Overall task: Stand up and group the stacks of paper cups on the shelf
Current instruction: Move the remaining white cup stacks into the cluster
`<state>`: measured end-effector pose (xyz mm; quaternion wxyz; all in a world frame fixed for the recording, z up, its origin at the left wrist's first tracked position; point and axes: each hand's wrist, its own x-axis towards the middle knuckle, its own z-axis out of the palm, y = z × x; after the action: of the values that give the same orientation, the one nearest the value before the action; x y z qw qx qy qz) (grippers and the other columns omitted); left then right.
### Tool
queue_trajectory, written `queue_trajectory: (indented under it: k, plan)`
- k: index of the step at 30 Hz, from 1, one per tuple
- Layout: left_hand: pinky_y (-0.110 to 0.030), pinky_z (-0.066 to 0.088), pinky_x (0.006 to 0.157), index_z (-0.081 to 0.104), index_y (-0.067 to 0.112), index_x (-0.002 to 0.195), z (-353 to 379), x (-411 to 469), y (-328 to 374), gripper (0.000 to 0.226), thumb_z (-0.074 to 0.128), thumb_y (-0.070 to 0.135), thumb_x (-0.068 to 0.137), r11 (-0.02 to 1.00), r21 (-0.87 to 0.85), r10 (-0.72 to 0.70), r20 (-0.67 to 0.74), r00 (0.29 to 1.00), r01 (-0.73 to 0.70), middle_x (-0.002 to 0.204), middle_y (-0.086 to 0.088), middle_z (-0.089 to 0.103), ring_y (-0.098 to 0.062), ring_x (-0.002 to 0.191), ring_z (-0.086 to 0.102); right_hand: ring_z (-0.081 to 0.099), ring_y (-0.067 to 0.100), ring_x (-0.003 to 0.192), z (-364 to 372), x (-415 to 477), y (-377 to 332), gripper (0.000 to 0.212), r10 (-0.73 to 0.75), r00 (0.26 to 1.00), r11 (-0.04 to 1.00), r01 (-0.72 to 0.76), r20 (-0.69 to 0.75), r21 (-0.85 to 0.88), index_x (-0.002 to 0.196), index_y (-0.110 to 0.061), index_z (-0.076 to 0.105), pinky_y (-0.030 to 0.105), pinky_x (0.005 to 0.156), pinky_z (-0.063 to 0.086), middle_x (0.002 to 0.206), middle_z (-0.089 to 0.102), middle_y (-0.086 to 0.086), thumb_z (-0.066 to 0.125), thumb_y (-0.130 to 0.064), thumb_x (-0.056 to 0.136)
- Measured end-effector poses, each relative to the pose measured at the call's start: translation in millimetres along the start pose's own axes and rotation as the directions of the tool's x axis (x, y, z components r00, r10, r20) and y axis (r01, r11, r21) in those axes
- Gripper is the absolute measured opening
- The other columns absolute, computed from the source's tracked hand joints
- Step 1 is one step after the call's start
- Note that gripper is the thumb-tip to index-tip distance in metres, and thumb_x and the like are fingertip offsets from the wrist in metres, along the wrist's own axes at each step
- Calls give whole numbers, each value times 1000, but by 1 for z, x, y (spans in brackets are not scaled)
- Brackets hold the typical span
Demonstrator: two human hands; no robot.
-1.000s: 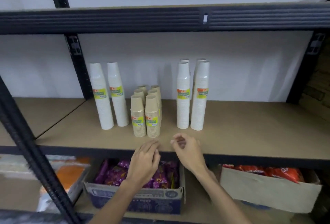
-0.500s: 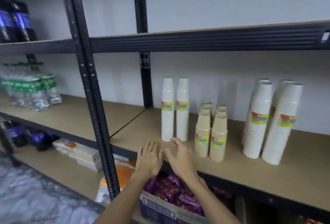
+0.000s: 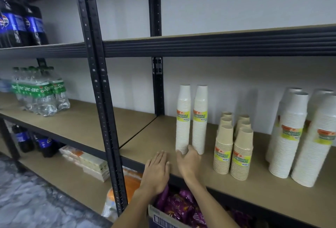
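Two white cup stacks (image 3: 183, 127) touch the right hand's (image 3: 189, 164) straight fingers; brown cup stacks (image 3: 233, 147) stand beside, left hand (image 3: 158, 169) spread flat.

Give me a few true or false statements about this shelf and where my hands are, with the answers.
1. The brown cup stacks stand between the slim white stacks and the wide white stacks. True.
2. The left hand holds a brown stack. False: it lies flat on the shelf edge, holding nothing.
3. The right hand is at the base of the slim white stacks. True.
4. The Sprite bottles share the cups' bay. False: they stand in the bay to the left, beyond a black upright.
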<state>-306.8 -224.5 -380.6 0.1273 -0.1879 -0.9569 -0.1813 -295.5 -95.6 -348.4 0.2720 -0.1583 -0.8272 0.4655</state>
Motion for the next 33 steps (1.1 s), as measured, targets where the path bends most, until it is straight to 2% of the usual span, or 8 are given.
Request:
queue_trajectory:
  k: [5,11,19,23,25,28,33]
  plan:
    - [-24,4,116,21,21,155,0,0,-8,53,18,41,106,999,-29,40,-15,999,-41,162,6,19,-6,148,9,65,22,91,7,5,2,19,-1,1000,1000,1,-24,-19,100,-9,67,23,72,44,97,69,5,67,-25,90]
    - [-25,5,118,21,21,155,0,0,-8,53,19,41,106,998,-29,53,-21,998,-53,162,6,20,-5,148,9,66,22,88,12,10,4,15,-2,999,999,1,-40,-34,97,-10,68,29,72,51,92,70,4,67,-24,89]
    - [-24,3,117,20,21,155,-1,-1,-7,54,20,41,106,997,-39,61,-37,997,-62,162,6,20,-5,148,9,63,22,90,19,17,1,19,20,999,999,-22,-39,-38,97,-10,68,26,68,42,94,69,4,70,-27,88]
    - [-24,2,117,18,21,155,-2,-3,-7,54,20,42,105,997,-49,64,-50,997,-66,162,6,19,-5,148,8,64,21,91,24,23,1,23,33,999,999,-33,-32,-12,100,-10,66,26,67,45,96,69,4,73,-28,86]
    - [-23,-1,116,17,21,155,-2,-4,-5,54,19,41,105,998,-30,58,-75,996,-60,162,5,18,-5,148,7,66,24,95,26,24,1,30,15,999,1000,-15,-30,8,106,-11,63,29,71,50,100,69,5,75,-28,84]
    - [-21,-6,114,17,18,156,-2,-5,-2,54,19,38,106,999,1,43,-104,994,-43,163,2,16,-8,149,6,61,30,111,28,26,-1,52,-3,999,1000,4,-33,27,128,-10,53,37,87,52,117,64,10,76,-24,84]
    - [-22,-7,114,16,17,156,-1,-6,-1,54,17,37,106,999,20,44,-108,993,-42,163,1,15,-9,149,5,64,25,100,34,33,-2,39,-17,1000,999,17,-16,30,110,-13,57,34,78,55,107,68,7,78,-28,81]
